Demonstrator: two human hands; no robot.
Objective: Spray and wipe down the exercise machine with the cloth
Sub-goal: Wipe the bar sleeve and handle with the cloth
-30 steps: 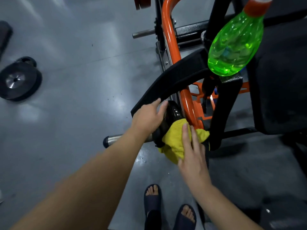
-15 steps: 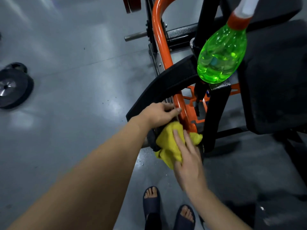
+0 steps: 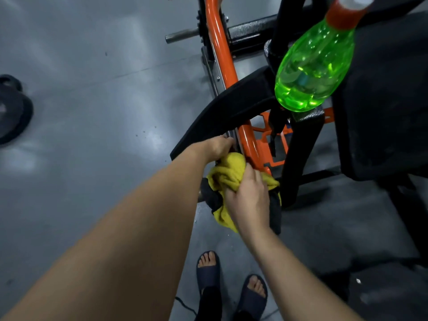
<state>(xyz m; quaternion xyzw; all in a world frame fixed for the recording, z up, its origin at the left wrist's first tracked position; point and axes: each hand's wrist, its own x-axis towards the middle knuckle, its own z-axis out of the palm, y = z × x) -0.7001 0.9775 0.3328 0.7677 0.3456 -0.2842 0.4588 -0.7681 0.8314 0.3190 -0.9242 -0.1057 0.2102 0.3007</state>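
Note:
A yellow cloth [image 3: 228, 172] is bunched against the lower part of the exercise machine, where the orange tube [image 3: 249, 140] meets a black roller. My right hand [image 3: 249, 198] grips the cloth from the near side, fingers curled into it. My left hand [image 3: 218, 147] reaches in beside the black arm pad [image 3: 231, 107], its fingertips hidden between the pad and the orange tube; what it holds cannot be told. A green spray bottle [image 3: 315, 72] with an orange collar sits on the black machine frame at the upper right.
A large black seat pad [image 3: 384, 107] fills the right side. Black weight plates [image 3: 11, 114] lie on the grey floor at the far left. A steel peg [image 3: 181, 35] sticks out at the top. My sandalled feet [image 3: 208, 269] stand below.
My left hand slid from the roller's top in toward the orange tube. My right hand went from lying flat on the cloth to gripping it, bunching the cloth higher.

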